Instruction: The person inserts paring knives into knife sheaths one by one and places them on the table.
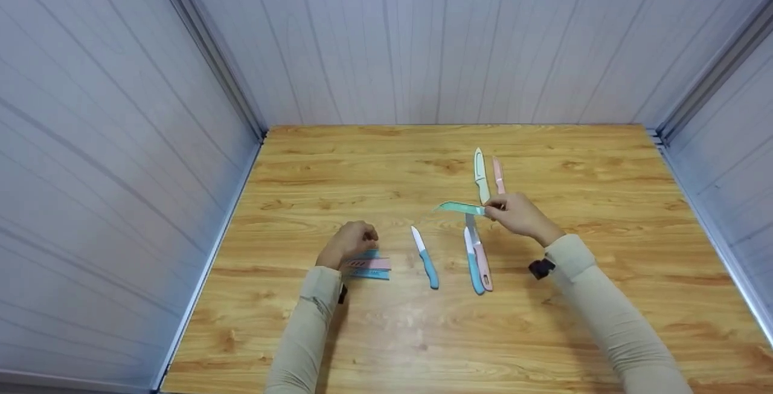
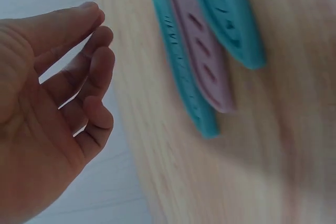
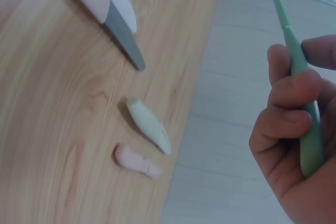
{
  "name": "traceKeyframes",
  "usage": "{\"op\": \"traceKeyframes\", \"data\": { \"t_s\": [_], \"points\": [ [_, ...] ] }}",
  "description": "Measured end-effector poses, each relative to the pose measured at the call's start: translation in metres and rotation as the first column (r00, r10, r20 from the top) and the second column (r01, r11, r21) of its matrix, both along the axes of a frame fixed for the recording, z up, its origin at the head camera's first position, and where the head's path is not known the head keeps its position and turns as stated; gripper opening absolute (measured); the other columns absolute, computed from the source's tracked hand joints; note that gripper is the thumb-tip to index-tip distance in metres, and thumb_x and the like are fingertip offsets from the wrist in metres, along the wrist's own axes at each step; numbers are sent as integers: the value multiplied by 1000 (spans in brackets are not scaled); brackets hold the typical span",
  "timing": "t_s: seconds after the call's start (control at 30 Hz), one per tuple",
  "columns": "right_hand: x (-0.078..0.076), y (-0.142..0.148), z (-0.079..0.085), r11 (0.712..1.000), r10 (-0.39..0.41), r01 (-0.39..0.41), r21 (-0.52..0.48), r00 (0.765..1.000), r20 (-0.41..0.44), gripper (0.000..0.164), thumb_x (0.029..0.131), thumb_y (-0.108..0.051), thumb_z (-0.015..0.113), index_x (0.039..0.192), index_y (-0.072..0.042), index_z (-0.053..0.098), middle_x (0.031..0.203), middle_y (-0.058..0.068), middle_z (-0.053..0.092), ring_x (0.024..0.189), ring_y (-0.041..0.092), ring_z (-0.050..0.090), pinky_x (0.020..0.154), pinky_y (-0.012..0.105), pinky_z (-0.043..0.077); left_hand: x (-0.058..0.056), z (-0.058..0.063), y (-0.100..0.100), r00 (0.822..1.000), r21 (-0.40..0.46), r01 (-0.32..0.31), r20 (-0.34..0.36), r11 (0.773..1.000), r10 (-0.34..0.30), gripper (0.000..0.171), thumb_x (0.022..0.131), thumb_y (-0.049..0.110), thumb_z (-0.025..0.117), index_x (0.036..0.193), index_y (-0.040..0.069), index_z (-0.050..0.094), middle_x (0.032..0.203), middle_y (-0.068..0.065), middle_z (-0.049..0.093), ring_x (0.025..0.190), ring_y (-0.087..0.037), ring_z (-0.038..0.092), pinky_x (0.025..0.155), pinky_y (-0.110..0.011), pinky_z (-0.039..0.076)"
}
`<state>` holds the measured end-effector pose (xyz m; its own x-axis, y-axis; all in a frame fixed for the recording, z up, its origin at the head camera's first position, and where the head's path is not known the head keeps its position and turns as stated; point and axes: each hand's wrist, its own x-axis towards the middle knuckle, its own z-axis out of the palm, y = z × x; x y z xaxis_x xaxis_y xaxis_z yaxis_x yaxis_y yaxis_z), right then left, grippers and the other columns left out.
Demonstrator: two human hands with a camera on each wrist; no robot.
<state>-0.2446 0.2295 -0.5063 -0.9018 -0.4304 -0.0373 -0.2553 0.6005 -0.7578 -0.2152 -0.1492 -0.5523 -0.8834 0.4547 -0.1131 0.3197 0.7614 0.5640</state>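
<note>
My right hand (image 1: 513, 216) grips the handle of a green knife (image 3: 299, 61) with curled fingers. The blade part (image 1: 462, 208), also green, points left above the table in the head view. My left hand (image 1: 350, 242) hovers by the blade sheaths, its fingers loosely bent and holding nothing. In the left wrist view, a pink sheath (image 2: 197, 40) lies between a blue sheath (image 2: 181, 64) and another blue sheath (image 2: 231, 17). Between my hands lies a blue-handled knife (image 1: 427, 264) with a white blade.
Left of my right forearm, a second blue-handled knife (image 1: 474, 267) lies against a pink-handled knife (image 1: 482, 264) with a grey blade. Farther back are a pale green knife (image 1: 480, 170) and a small pink knife (image 1: 498, 171). Panel walls (image 1: 416, 43) enclose the wooden table (image 1: 410, 345).
</note>
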Motion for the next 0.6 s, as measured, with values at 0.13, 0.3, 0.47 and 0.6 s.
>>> {"op": "traceKeyframes", "data": {
  "t_s": [0.13,0.3,0.47,0.6],
  "points": [
    [-1,9,-1,999,-30,30,24,999,-17,20,89,-25,51,89,-12,65,73,2,59,61,19,50,51,32,41,2,-7,-4,1000,-16,-10,7,1000,10,17,84,10,59,98,1,64,89,-7,58,80,-21,55,69,-35,45],
    [-4,20,-2,996,-74,75,49,997,-23,23,90,-25,48,93,-10,65,75,4,59,60,20,49,51,33,40,4,-11,-6,999,-63,-29,12,998,30,15,84,9,59,97,5,65,89,-3,59,81,-18,55,70,-33,45],
    [-8,32,-4,989,-141,141,42,990,-6,25,90,-24,46,95,-7,64,76,7,59,51,18,43,43,30,35,5,-14,-9,998,-63,-45,44,997,48,13,83,10,59,94,8,66,87,1,58,80,-16,54,70,-34,44],
    [-13,41,-8,976,-211,211,54,977,-4,27,91,-25,45,100,-6,61,67,8,54,45,16,36,40,28,31,7,-17,-10,995,-58,-71,68,996,75,14,84,11,58,95,9,66,86,2,57,79,-15,53,68,-34,44]
  ]
}}
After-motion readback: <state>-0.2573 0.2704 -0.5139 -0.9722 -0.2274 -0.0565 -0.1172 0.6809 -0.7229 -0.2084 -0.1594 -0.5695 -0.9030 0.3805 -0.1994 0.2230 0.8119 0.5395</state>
